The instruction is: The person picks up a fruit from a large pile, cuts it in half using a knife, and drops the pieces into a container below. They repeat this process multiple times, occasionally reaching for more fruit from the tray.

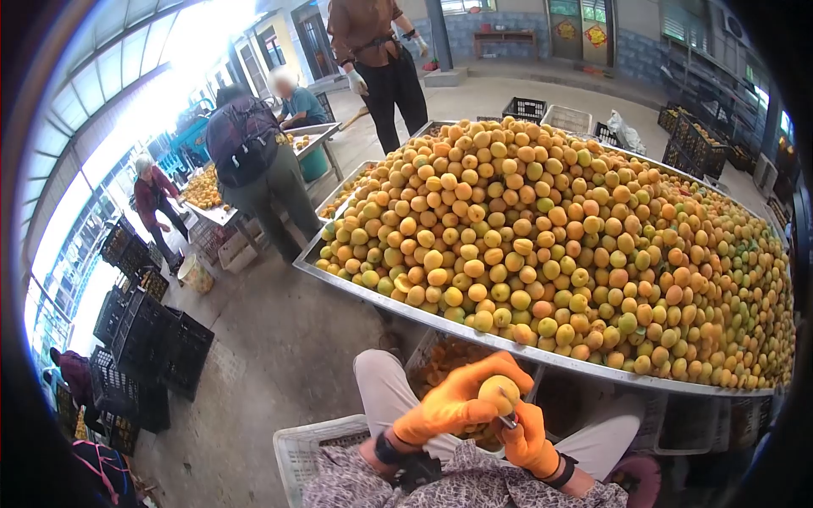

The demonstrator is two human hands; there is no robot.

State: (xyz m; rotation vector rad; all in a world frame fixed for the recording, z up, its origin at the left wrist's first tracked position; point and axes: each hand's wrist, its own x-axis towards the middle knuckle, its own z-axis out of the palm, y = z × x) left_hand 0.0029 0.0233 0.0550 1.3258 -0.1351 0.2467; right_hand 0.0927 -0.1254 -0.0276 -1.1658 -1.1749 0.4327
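Note:
My left hand [453, 405], in an orange glove, has its fingers closed around a yellow apricot [498, 391] above my lap. In my right hand [530, 440], gloved the same way, is a small metal-bladed tool [508, 420]; its tip meets the underside of the apricot, and its exact kind is hard to make out. Just beyond my hands, a metal-rimmed table [406, 320] carries a large heap of apricots [525, 229]. Below its edge, partly hidden by my left hand, a crate holds orange fruit pieces [440, 360].
A white plastic crate [292, 449] stands beside my leg. Black crates [161, 339] are stacked at left, with a bucket [196, 274] near them. A person in a brown top [364, 34] stands behind the heap; other people work at tables on the left.

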